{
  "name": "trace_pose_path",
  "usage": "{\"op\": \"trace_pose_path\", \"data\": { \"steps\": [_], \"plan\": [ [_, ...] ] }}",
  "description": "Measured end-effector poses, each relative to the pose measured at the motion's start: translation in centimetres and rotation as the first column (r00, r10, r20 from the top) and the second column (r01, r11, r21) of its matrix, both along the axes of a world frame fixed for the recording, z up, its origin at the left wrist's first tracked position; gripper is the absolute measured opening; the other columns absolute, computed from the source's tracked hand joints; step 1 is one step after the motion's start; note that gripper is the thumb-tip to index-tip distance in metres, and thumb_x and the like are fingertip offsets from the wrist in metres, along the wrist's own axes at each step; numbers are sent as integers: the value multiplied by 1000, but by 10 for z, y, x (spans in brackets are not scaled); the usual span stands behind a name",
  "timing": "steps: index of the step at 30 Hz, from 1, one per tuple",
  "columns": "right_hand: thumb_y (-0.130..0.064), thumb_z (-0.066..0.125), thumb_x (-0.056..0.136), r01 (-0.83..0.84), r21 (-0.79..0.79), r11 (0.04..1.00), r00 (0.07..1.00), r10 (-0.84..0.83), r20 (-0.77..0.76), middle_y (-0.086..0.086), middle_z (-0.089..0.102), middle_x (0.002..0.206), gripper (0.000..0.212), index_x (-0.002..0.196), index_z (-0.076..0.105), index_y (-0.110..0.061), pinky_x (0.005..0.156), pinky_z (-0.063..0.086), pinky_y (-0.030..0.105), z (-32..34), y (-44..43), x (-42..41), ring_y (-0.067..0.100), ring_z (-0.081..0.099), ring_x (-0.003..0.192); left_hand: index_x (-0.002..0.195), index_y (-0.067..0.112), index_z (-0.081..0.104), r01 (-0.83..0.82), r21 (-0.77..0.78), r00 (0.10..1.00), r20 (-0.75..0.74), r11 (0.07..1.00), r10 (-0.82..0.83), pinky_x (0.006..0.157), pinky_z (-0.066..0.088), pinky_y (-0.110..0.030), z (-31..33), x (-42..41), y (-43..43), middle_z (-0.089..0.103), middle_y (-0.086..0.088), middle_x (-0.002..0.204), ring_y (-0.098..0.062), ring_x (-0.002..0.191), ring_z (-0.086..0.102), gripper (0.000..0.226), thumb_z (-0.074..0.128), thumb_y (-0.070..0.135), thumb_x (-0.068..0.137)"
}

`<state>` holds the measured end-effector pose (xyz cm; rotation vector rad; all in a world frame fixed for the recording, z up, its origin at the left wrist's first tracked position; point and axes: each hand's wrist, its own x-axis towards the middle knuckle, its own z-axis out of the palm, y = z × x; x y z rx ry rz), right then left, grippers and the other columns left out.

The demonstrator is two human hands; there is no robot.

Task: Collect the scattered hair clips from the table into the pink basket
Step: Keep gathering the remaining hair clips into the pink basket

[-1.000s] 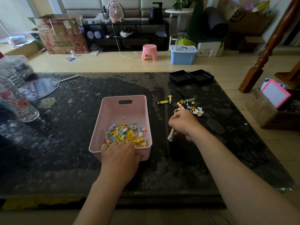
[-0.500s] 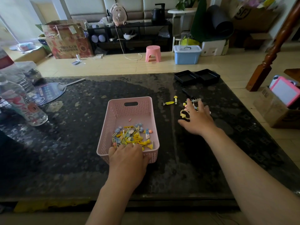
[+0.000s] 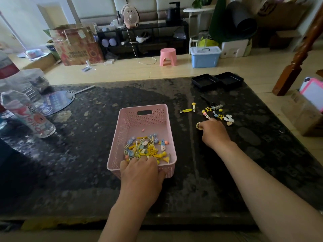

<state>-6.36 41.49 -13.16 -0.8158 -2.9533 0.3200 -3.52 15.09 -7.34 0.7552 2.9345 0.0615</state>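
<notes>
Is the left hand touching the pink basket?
Touching. The head view shows the left hand wrapped over the near rim of the pink basket, fingers curled inside and thumb pressed against the outer wall.

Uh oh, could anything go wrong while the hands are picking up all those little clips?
Maybe. The right hand is closed on a yellow ring-shaped clip; carried over the bare table, it might slip out. The loose clips sit close together, so a sweeping hand may scatter them. The left hand grips only the near rim of the pink basket, so a bump could tip it.
</notes>
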Motion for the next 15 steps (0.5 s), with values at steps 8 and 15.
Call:
{"op": "trace_pose_path", "data": {
  "steps": [8,15],
  "plan": [
    [0,72,81,125,-532,837,917,-302,-260,5,70,118,35,112,74,-15,93,56,42,23,12,0,23,66,104,101,29,54,6,5,1000,-5,1000,-5,92,33,-42,-3,-1,-2,61,7,108,-18,102,53,29,43,55,95],
    [10,71,81,-239,-779,580,837,-283,-468,0,68,88,34,112,71,-6,59,58,22,82,-40,-6,15,68,81,98,28,53,-2,6,1000,-23,1000,2,93,33,-43,-6,-2,-1,61,7,106,-19,101,54,29,43,55,95]
  ]
}}
